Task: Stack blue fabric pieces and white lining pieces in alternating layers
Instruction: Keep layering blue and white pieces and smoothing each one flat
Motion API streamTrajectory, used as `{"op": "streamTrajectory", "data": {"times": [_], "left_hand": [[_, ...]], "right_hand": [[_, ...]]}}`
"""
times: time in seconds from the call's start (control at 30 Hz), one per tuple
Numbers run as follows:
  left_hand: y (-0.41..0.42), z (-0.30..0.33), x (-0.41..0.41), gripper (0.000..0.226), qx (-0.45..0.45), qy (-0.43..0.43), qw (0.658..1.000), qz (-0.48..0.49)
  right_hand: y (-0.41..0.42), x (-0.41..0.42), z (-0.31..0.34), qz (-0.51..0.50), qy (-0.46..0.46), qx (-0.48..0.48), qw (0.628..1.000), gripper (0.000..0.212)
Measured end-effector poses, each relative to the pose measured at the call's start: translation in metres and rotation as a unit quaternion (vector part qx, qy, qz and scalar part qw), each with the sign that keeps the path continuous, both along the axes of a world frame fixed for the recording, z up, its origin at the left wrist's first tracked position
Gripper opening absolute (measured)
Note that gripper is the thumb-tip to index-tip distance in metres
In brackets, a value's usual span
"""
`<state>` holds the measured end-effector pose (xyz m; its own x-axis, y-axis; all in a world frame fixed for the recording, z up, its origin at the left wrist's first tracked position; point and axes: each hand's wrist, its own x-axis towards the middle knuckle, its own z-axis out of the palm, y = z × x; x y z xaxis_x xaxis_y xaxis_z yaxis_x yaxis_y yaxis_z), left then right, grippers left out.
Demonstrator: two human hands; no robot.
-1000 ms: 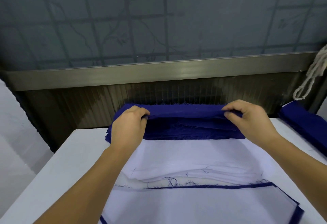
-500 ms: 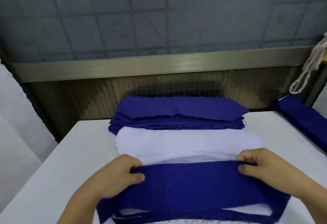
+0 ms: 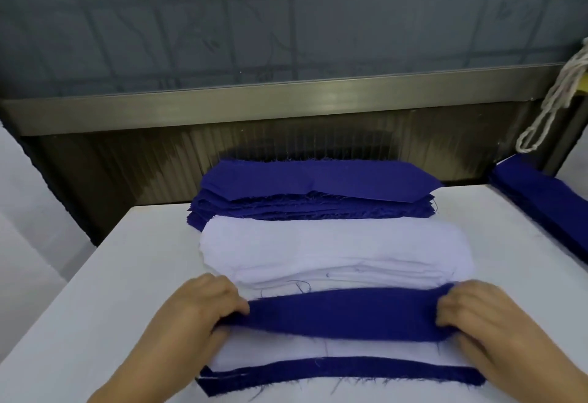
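Observation:
A blue fabric piece (image 3: 343,315) stretches across the near stack between my hands. My left hand (image 3: 203,304) pinches its left end and my right hand (image 3: 471,310) pinches its right end. Under it lies the near layered stack (image 3: 318,370), with a white lining piece on top and a frayed blue edge showing in front. Behind it sits a pile of white lining pieces (image 3: 334,246). Farther back, at the table's far edge, is a pile of blue fabric pieces (image 3: 315,186).
The white table (image 3: 105,291) ends close on the left and at the back against a dark ribbed wall panel (image 3: 127,160). More blue fabric (image 3: 547,199) lies at the right edge. A white cord (image 3: 550,106) hangs at upper right.
Both hands took a blue piece from the far pile and drew it toward me over the white pile. It now sits lower over the near stack, its front part folded under.

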<state>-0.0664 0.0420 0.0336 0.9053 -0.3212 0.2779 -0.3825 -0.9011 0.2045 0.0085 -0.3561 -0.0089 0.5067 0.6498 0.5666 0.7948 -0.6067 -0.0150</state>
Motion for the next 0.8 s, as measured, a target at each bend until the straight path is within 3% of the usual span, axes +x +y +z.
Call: {"op": "streamTrajectory", "data": {"times": [0.03, 0.1, 0.27, 0.43, 0.8], "left_hand": [[-0.002, -0.007, -0.001, 0.041, 0.014, 0.026, 1.0, -0.004], [-0.005, -0.02, -0.002, 0.043, 0.033, 0.069, 0.997, -0.004], [-0.004, -0.032, 0.0, 0.031, -0.013, 0.115, 0.993, 0.023], [-0.009, -0.034, -0.002, 0.025, -0.029, 0.135, 0.989, 0.043], [-0.007, -0.039, -0.003, 0.022, -0.042, 0.126, 0.99, 0.041]], "right_hand": [[0.001, -0.002, -0.006, 0.002, 0.011, -0.023, 1.0, 0.037], [0.004, -0.007, -0.009, -0.005, 0.038, -0.043, 0.998, 0.012], [0.007, -0.012, -0.008, -0.051, 0.097, -0.044, 0.993, 0.034], [0.008, -0.014, -0.012, -0.06, 0.07, -0.02, 0.996, 0.011], [0.011, -0.018, -0.008, -0.086, 0.069, -0.031, 0.993, 0.019]]}}
